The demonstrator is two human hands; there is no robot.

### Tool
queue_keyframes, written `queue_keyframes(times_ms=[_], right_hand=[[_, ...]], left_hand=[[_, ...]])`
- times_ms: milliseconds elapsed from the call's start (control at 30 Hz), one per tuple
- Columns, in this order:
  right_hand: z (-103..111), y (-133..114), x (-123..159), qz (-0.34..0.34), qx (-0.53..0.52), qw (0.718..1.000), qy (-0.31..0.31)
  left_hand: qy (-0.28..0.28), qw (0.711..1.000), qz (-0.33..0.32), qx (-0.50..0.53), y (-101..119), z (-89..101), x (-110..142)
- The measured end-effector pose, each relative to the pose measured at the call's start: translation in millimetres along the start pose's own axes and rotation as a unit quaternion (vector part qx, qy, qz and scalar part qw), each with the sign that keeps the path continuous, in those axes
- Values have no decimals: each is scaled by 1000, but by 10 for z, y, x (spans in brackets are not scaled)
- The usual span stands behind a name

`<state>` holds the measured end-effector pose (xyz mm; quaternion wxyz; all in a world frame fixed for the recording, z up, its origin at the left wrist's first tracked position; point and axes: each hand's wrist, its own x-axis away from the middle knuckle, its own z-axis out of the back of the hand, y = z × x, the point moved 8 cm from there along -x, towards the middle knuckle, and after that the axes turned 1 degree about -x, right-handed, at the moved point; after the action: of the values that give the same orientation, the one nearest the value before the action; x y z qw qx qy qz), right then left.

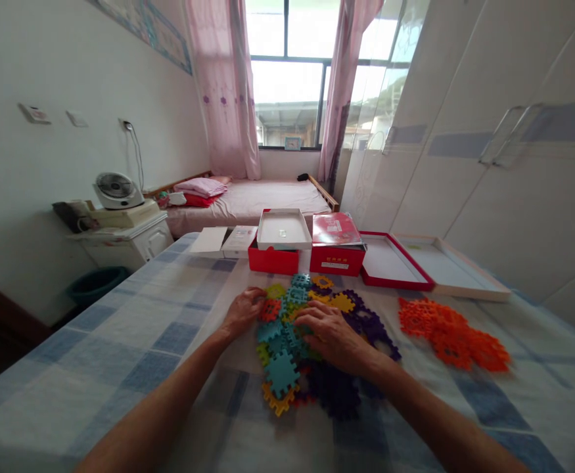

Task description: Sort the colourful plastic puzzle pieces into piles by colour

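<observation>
A mixed pile of plastic interlocking gear-shaped pieces lies in front of me, with a light-blue toothed square (282, 374), dark purple pieces (373, 325) and yellow pieces (342, 302). At the pile's left edge, my left hand (246, 310) has its fingers bent and closed on the side of an orange-red toothed piece (270, 309). My right hand (330, 334) reaches over the middle of the pile, fingers apart and slightly curved, among light-blue and yellow-green pieces. Its fingertips are partly hidden there. A separate heap of orange gear pieces (452, 332) lies to the right.
Behind the pile stand a red box (273, 261) with a white tray (284, 230) on it, and another red box (336, 259) under a red booklet (335, 230). Shallow lids (394, 261) lie at the right. A checked cloth (163, 341) covers the table.
</observation>
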<state>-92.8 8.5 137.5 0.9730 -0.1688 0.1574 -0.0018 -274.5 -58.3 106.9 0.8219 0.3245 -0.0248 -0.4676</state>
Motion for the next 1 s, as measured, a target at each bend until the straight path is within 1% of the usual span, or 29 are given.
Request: queue_keyframes(times_ms=[100,200,233,300,400,500,533,600,633,700,800,867,900,933,1000], right_hand=[[109,73,-36,-31,20,999,22],[168,19,-231,-51,43,997,49],[147,-25,-325,-52,52,996,52],[36,-113,-526,-51,74,995,41],[-202,-161,-776,-73,111,991,-1],[-384,-150,-904,-92,127,987,-44],[-405,-151,-921,-90,127,987,-47],[-371,-151,-912,-84,121,989,-31],[-313,-140,-883,-83,116,990,-12],[-128,-72,-761,-89,99,991,32],[283,190,-394,-129,93,983,95],[588,460,-34,-172,126,969,125],[736,611,171,-196,153,959,139],[860,765,383,-219,181,947,147],[1025,1058,793,-257,236,926,144]], left_hand=[[29,999,1,17,-84,22,38],[45,999,-2,28,-135,-15,70],[48,998,-2,31,-148,-27,75],[54,998,-2,37,-171,-37,77],[60,997,-4,44,-194,-23,71],[64,997,-8,52,-201,-7,65],[66,996,-8,54,-203,-1,62],[75,995,-6,60,-205,13,56],[80,995,-4,64,-206,20,53],[90,993,0,71,-195,37,52],[106,990,-23,86,-75,83,85],[110,987,-60,96,98,130,141],[103,986,-85,100,215,147,177],[86,985,-113,101,349,150,215],[23,981,-174,87,646,97,297]])
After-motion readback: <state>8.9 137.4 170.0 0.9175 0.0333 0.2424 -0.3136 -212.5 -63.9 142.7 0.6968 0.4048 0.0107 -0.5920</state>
